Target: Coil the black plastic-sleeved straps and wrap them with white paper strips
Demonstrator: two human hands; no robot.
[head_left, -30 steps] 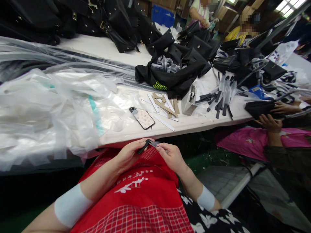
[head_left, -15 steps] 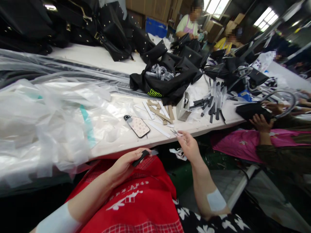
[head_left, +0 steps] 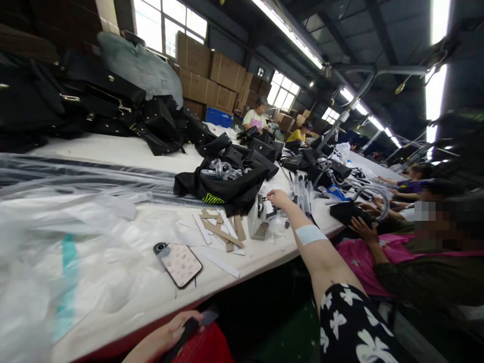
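My left hand (head_left: 166, 337) stays low at the bottom edge, below the white table (head_left: 124, 151), with its fingers closed on a black strip (head_left: 189, 327) over my red apron. My right hand (head_left: 279, 198) is stretched far out over the table, fingers curled among the loose black strips (head_left: 302, 194) beside a small grey box (head_left: 258, 222). Whether the right hand grips anything is hidden. A phone (head_left: 177, 263) in a patterned case lies on the table between my two hands.
Clear plastic sheeting (head_left: 53, 242) covers the table's left part. Tan and white card strips (head_left: 221, 229) lie by a black bag pile (head_left: 227, 184). A neighbour's hand (head_left: 359, 227) in a pink apron holds a black piece at right. Other people sit further back.
My right hand has gone from my lap out across the table to the black strips. The view has tilted up. My left hand keeps hold of the black strip.
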